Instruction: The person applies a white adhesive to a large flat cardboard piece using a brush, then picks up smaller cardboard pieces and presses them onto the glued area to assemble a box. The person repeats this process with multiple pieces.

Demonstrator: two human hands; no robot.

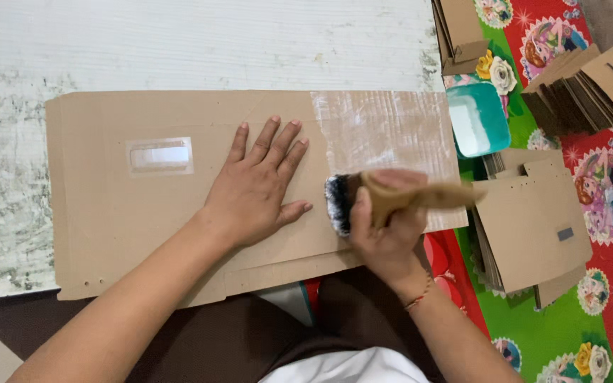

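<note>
Looking down from the head view: a flattened cardboard sheet lies across a white, worn table, its near edge overhanging toward the person's lap. The left hand rests palm-down on the middle of the sheet, fingers spread and pointing away from the body. The right hand is closed around the wooden handle of a paintbrush; its fingers are wrapped tight on the handle, thumb side up. The dark bristles touch the cardboard just right of the left thumb. A whitish coated patch covers the right end of the sheet, above the brush. A pale rectangular window sits in the left half of the sheet.

Right of the table, a teal tray holding white liquid stands on a colourful patterned mat. Stacks of folded cardboard pieces lie on the mat, nearer and further away.
</note>
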